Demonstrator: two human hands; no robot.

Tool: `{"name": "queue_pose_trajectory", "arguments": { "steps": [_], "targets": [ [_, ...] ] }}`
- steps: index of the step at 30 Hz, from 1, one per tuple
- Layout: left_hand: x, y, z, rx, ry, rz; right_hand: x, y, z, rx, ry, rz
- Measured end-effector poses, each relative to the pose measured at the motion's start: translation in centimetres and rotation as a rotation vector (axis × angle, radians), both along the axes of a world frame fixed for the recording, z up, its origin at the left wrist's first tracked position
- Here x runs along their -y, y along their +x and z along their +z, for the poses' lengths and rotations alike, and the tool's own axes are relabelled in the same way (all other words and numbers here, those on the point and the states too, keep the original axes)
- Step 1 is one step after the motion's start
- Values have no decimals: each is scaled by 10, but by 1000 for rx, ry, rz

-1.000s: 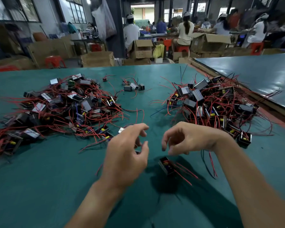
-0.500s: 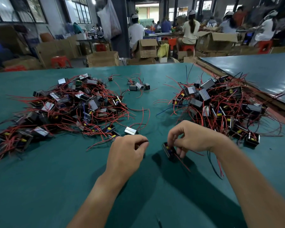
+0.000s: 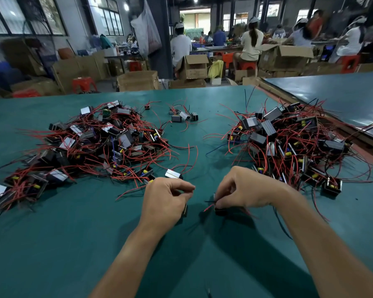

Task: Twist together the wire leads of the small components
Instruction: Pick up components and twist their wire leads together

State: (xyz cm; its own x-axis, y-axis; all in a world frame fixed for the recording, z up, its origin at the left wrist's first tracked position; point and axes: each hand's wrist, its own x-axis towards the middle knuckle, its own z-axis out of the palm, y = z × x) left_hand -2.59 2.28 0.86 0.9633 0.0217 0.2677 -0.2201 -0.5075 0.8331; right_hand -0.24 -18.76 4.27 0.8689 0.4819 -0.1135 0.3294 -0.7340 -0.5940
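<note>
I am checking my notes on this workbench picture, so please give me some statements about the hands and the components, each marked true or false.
1. The right hand pinches a black component. True.
2. A red lead sticks out of it toward the left hand. True.
3. The left hand lies flat and open. False: its fingers are curled, with a second component held at them.
4. The spare components sit in boxes. False: the left pile and the right pile lie loose on the green table.

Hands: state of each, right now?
Left hand: closed, holding a small black component.
Right hand: closed, pinching the wire leads of a second component.
</note>
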Motion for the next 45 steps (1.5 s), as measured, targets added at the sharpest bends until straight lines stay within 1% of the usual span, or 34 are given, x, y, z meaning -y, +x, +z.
{"name": "queue_pose_trajectory", "arguments": {
  "steps": [4,10,14,19,23,25,33,34,37,38,41,45],
  "targets": [
    [1,1,-1,-30,35,-17,-4,-1,-1,13,-12,19],
    [0,-1,2,0,48,-21,-9,-5,3,47,104,74],
    [0,-1,3,10,62,-21,-9,-5,3,-3,104,135],
    [1,-1,1,6,73,-13,-7,-6,2,-44,103,138],
    [-1,0,-2,1,78,-21,-9,-3,-2,3,105,91],
    [-2,2,-2,-3,66,-28,-12,-1,-5,11,138,52],
    [-4,2,1,-19,-48,-82,-26,1,-13,70,179,-86],
    [-4,2,2,-20,-65,-88,-28,0,-11,38,227,-102],
    [-3,2,2,-34,-99,-106,-29,-2,-8,-139,436,-151],
    [-2,2,2,-35,-101,-111,-29,-3,-8,-168,468,-163],
    [-2,2,1,-35,-102,-129,-29,-4,-7,-194,489,-168],
    [-2,-1,2,-63,-111,-156,-31,-6,-9,-208,467,-115]
  ]
}}
